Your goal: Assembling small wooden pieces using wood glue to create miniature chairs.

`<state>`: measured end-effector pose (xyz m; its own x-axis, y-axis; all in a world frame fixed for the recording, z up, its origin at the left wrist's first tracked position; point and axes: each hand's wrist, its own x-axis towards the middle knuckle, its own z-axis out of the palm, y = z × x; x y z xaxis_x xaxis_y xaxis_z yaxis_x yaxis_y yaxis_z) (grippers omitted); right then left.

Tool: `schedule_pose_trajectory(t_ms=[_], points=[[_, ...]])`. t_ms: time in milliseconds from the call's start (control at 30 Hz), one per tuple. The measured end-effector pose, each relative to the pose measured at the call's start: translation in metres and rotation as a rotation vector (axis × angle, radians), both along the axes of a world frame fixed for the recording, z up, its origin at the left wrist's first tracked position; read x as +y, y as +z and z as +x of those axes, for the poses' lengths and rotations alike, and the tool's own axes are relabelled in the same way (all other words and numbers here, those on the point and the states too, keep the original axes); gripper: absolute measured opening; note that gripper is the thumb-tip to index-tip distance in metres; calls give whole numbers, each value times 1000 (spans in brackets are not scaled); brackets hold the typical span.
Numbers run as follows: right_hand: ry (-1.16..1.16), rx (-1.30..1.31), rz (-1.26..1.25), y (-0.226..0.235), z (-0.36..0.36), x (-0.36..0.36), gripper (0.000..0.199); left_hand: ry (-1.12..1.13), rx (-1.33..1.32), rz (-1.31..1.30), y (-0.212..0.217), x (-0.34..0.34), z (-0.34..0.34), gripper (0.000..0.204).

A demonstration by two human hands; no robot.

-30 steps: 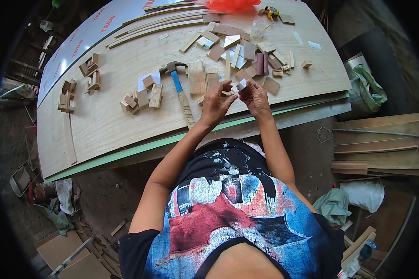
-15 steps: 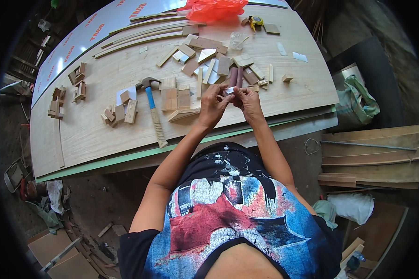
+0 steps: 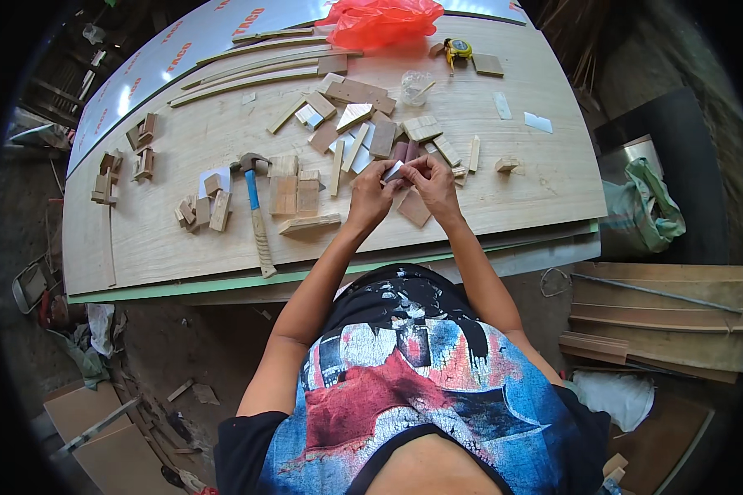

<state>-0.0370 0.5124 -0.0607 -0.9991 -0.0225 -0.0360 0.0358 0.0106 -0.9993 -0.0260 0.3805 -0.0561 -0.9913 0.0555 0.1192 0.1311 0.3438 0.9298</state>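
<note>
Both hands meet above the near part of the worktable, pinching a small white-faced piece between them. My left hand has it at its left side, fingers closed. On the other side, the fingertips of my right hand press against it. What the piece is made of cannot be made out. Just beyond the fingers lie dark reddish-brown rolls, partly hidden by the hands. A brown square of board rests on the table below my right hand. Several wood offcuts are heaped ahead of the hands.
Left of my hands lie a claw hammer with a blue-and-tan handle and a cluster of small blocks. Small wooden assemblies stand farther left. Long strips, a red plastic bag, a clear cup and a yellow tape measure lie toward the back.
The view has shifted slightly. My hands still hold the white-faced piece, now turned to a steeper slant. The brown square of board below my right hand has come into sight.
</note>
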Motion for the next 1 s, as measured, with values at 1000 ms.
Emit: schedule_pose_trajectory(t_ms=[1000], points=[[-430, 155, 482, -36, -177, 29, 25, -18, -93, 398, -52, 35, -178, 25]])
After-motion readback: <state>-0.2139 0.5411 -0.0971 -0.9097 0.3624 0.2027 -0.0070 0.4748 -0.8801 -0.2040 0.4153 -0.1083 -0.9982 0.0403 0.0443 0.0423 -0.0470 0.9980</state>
